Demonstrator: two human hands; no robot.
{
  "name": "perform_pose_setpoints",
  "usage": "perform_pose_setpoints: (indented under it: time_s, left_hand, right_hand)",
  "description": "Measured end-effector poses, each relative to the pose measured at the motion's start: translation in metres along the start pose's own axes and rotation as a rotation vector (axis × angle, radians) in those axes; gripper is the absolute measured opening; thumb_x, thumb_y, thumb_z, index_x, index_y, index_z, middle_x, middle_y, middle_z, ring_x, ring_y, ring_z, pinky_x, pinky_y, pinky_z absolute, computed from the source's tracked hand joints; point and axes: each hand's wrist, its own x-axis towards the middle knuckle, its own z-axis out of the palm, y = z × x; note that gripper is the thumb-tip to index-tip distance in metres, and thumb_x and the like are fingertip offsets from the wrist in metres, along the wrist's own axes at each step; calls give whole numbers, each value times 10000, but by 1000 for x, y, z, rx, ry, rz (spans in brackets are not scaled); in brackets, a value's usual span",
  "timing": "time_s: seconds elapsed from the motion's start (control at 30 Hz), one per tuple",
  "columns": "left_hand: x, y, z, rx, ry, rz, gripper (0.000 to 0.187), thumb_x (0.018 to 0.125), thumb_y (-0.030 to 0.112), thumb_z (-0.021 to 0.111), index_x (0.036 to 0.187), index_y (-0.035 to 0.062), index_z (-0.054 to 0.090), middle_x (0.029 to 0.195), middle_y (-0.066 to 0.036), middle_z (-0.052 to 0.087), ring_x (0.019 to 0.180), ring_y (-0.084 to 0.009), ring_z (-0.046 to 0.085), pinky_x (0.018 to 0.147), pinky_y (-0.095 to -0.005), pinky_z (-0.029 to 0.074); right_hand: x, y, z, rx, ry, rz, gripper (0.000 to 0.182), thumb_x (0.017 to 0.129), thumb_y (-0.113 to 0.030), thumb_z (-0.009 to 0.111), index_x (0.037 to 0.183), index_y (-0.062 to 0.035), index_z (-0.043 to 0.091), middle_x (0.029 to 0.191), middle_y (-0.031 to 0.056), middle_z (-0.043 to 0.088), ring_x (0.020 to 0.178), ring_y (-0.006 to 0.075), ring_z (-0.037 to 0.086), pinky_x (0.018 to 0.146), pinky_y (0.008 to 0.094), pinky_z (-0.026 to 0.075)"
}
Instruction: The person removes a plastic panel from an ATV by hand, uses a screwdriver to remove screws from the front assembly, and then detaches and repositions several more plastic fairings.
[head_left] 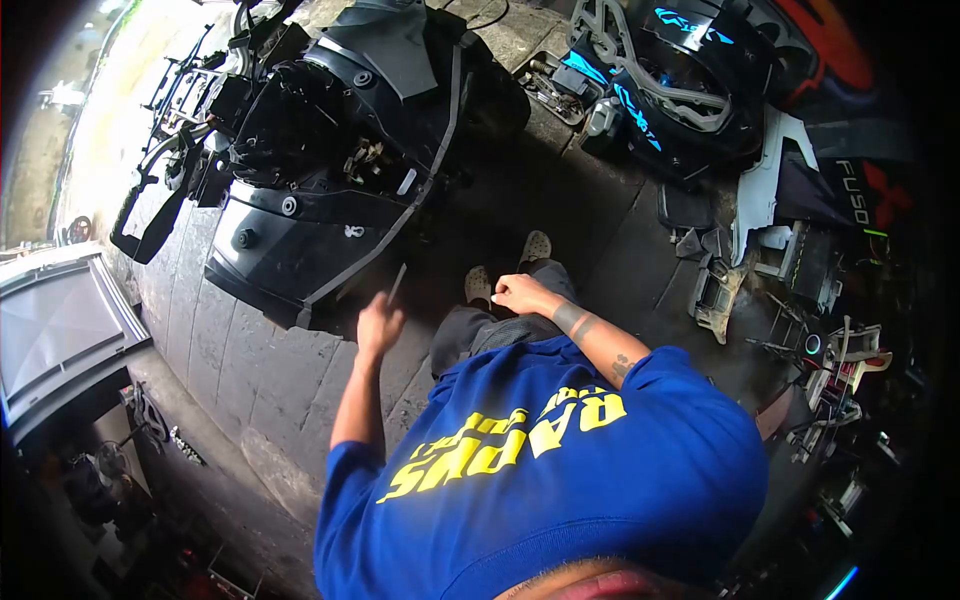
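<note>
My left hand (pixel 380 325) is closed around a thin grey stick-like tool (pixel 398 284), which points up and away from me. Its exact kind is not clear. Just beyond that hand stands a large black vehicle body (pixel 330 232) with smooth panels, a grey edge strip and exposed parts in its middle. My right hand (pixel 525 295) hovers in front of my waist, near my shoes (pixel 536 247), fingers curled together. Whatever those fingers may hold is hidden.
Black panels with blue lettering (pixel 650 120) stand at the upper right, beside an open case of metal parts (pixel 550 95). Loose brackets and frames (pixel 718 300) lie along the right side. A white-framed panel (pixel 60 325) is at the left. The floor is tiled.
</note>
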Motion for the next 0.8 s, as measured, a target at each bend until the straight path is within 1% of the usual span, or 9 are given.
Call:
perform_pose_setpoints:
  time_s: [0.1, 0.13, 0.2, 0.3, 0.4, 0.53, 0.57, 0.73, 0.8]
  left_hand:
    - [51, 30, -8, 4, 103, 67, 395, 836, 402, 509, 794, 16, 584, 796, -237, 599, 808, -417, 572, 692, -472, 438]
    - [76, 23, 2, 49, 204, 98, 362, 832, 346, 540, 730, 4, 602, 595, -165, 574, 617, -298, 609, 577, -381, 452]
    - [108, 34, 14, -410, 163, -17, 233, 834, 215, 536, 797, 7, 634, 587, -62, 549, 541, -130, 549, 523, -265, 426]
    - [136, 70, 19, -544, 154, -94, 204, 812, 136, 498, 900, 25, 644, 666, -62, 593, 587, -136, 574, 549, -267, 441]
    - [174, 92, 29, -246, 291, -89, 301, 754, 152, 527, 1023, 54, 620, 767, -86, 643, 712, -174, 616, 672, -299, 482]
    - [211, 145, 23, -169, 441, -186, 355, 716, 278, 601, 985, 47, 613, 913, -144, 645, 887, -273, 614, 794, -360, 468]
    - [220, 153, 24, -182, 490, -188, 427, 721, 300, 596, 1077, 65, 583, 1011, -189, 626, 984, -341, 583, 851, -396, 455]
    - [253, 199, 21, -145, 659, -342, 514, 711, 335, 662, 1128, 59, 545, 1063, -194, 607, 1016, -331, 573, 875, -397, 451]
    - [269, 191, 28, -63, 550, -333, 509, 714, 360, 676, 1111, 66, 555, 1060, -180, 610, 1025, -326, 571, 876, -397, 451]
  right_hand:
    - [-12, 30, 5, -93, 159, -8, 289, 778, -305, 612, 886, -37, 630, 904, 166, 647, 875, 315, 610, 757, 400, 477]
    - [-16, 37, 7, -86, 168, -11, 289, 778, -305, 612, 886, -37, 630, 904, 166, 647, 875, 315, 610, 757, 400, 477]
    - [-23, 56, 7, 90, 184, 112, 291, 776, -313, 613, 854, -33, 637, 877, 168, 652, 839, 312, 619, 745, 387, 480]
    - [-16, 117, 25, 264, 198, 194, 257, 791, -268, 618, 800, -11, 638, 730, 99, 640, 685, 198, 620, 644, 317, 487]
    - [-3, 177, 54, 645, 253, 254, 194, 813, -178, 622, 757, 8, 630, 677, 38, 618, 627, 108, 593, 577, 248, 484]
    - [-4, 185, 18, 511, 227, 59, 183, 807, -178, 645, 824, 4, 632, 717, 61, 624, 639, 116, 597, 593, 245, 500]
    - [-3, 195, 4, 490, 190, 53, 183, 807, -178, 645, 824, 4, 632, 717, 61, 624, 639, 116, 597, 593, 245, 500]
    - [6, 219, -57, 716, 281, 109, 247, 837, -232, 624, 916, 2, 619, 755, 81, 641, 611, 122, 605, 548, 248, 501]
    - [10, 235, -85, 708, 280, 78, 242, 834, -200, 632, 895, 34, 611, 740, 78, 633, 612, 108, 596, 551, 239, 502]
